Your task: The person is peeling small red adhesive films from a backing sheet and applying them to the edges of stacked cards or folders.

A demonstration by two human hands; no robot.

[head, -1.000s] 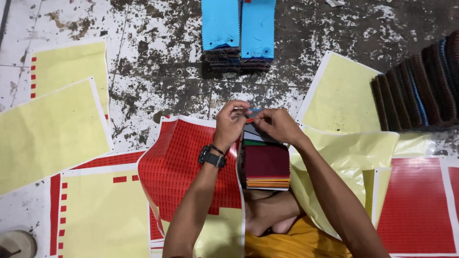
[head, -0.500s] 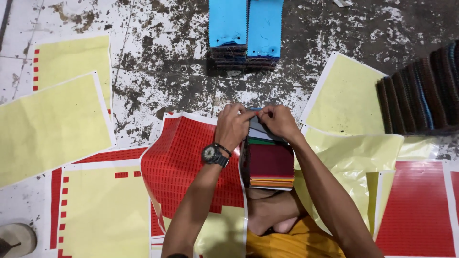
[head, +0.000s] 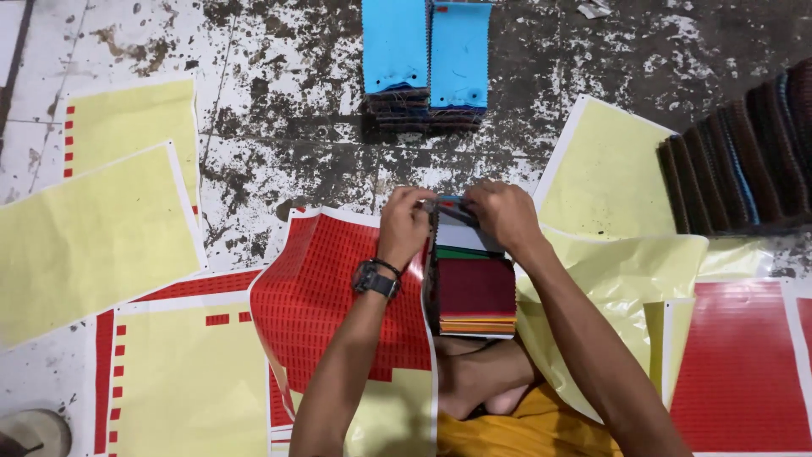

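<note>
Both your left hand (head: 406, 224) and right hand (head: 505, 213) pinch closed on the far edge of the swatch stack (head: 474, 283) resting on your lap, mid-fastening; next calls for steady pressure.

Head-worn view, straight down, close over floor (head: 279, 152)

Both forearms bare, no sleeves in view. Left hand (head: 404, 222): bare, no rings visible. Left wrist carries a black wristwatch (head: 374, 278) with a chunky dark case and dark strap; a thin dark cord bracelet (head: 389, 267) sits just beside it, toward the hand. Right hand (head: 505, 211): bare, wrist unadorned. Yellow-orange garment (head: 507, 427) covers the lap; bare leg shows above it.
</note>
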